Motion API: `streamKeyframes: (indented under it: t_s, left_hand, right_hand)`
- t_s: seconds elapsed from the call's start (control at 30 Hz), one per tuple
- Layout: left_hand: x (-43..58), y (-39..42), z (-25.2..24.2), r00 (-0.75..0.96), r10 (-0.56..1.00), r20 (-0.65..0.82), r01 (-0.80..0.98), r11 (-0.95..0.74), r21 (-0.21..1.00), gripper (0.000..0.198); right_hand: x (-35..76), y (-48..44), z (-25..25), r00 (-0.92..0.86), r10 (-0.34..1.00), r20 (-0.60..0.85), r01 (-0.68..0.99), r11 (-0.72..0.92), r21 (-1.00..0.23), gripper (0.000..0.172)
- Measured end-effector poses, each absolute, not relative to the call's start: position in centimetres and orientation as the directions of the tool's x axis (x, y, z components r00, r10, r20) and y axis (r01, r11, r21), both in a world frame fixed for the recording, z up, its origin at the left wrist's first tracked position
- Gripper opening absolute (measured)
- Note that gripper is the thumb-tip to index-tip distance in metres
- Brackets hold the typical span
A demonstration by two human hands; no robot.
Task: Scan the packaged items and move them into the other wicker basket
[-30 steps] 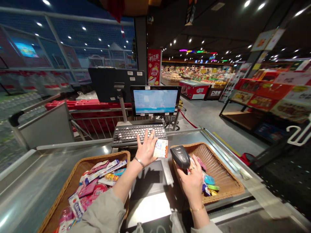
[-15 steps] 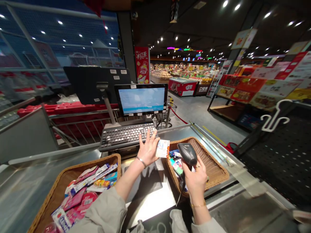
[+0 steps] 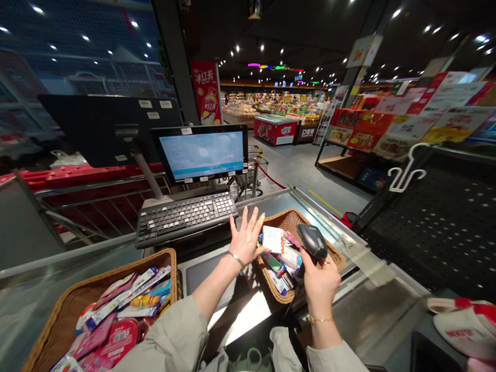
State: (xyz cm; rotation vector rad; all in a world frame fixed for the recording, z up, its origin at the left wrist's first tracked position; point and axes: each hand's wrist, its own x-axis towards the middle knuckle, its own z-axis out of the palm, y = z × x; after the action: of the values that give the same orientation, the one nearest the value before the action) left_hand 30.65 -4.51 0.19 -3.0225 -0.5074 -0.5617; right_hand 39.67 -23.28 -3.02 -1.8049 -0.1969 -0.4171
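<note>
My left hand is open with its fingers spread, at the left edge of the right wicker basket. Just right of its fingers is a small white box with an orange edge, over the packets in that basket; whether it rests on them I cannot tell. My right hand is closed around a black handheld barcode scanner, held above the basket's right part. Several small packaged goods lie in this basket.
A left wicker basket holds pink and blue packets. Behind the hands stand a keyboard and a lit monitor. A white hook hangs on a black perforated panel at right. A red and white item lies at lower right.
My left hand has let go of the white box, which is now over the right basket, apart from the fingers. The scanner stays in my right hand. The view has turned right.
</note>
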Motion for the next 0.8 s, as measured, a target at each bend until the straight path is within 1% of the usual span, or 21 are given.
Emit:
streamKeyframes:
  t_s: [0.1, 0.2, 0.3, 0.4, 0.5, 0.57, 0.7, 0.8]
  left_hand:
    - [29.7, -4.1, -0.1, 0.865, 0.343, 0.365, 0.345, -0.936, 0.063, 0.083]
    - [27.5, -3.2, -0.1, 0.84, 0.397, 0.37, 0.392, -0.915, 0.091, 0.07]
    - [24.7, -2.6, -0.3, 0.797, 0.47, 0.38, 0.461, -0.879, 0.12, 0.063]
    - [21.8, -2.3, -0.6, 0.754, 0.532, 0.386, 0.521, -0.842, 0.141, 0.061]
    - [18.7, -2.1, -1.3, 0.716, 0.585, 0.382, 0.572, -0.805, 0.16, 0.061]
    - [16.6, -2.0, -1.8, 0.683, 0.625, 0.379, 0.611, -0.773, 0.173, 0.061]
    - [12.6, -1.8, -2.8, 0.594, 0.719, 0.362, 0.706, -0.681, 0.194, 0.06]
    - [9.7, -1.5, -3.5, 0.521, 0.787, 0.33, 0.777, -0.598, 0.199, 0.061]
  right_hand:
    - [39.3, -23.0, -2.5, 0.945, -0.062, 0.322, 0.291, -0.296, -0.91, 0.054]
    - [38.6, -22.1, -1.9, 0.965, 0.001, 0.261, 0.247, -0.323, -0.914, 0.055]
    - [37.4, -20.5, -1.6, 0.969, 0.086, 0.233, 0.248, -0.301, -0.921, 0.057]
    - [36.1, -18.8, -1.7, 0.943, 0.21, 0.258, 0.307, -0.249, -0.918, 0.058]
    - [34.7, -17.2, -2.0, 0.894, 0.341, 0.29, 0.372, -0.208, -0.905, 0.053]
    - [33.8, -16.2, -2.2, 0.862, 0.418, 0.287, 0.39, -0.185, -0.902, 0.051]
    - [32.0, -14.4, -2.6, 0.817, 0.515, 0.26, 0.405, -0.191, -0.894, 0.044]
    - [30.9, -13.3, -2.9, 0.754, 0.6, 0.267, 0.439, -0.158, -0.884, 0.041]
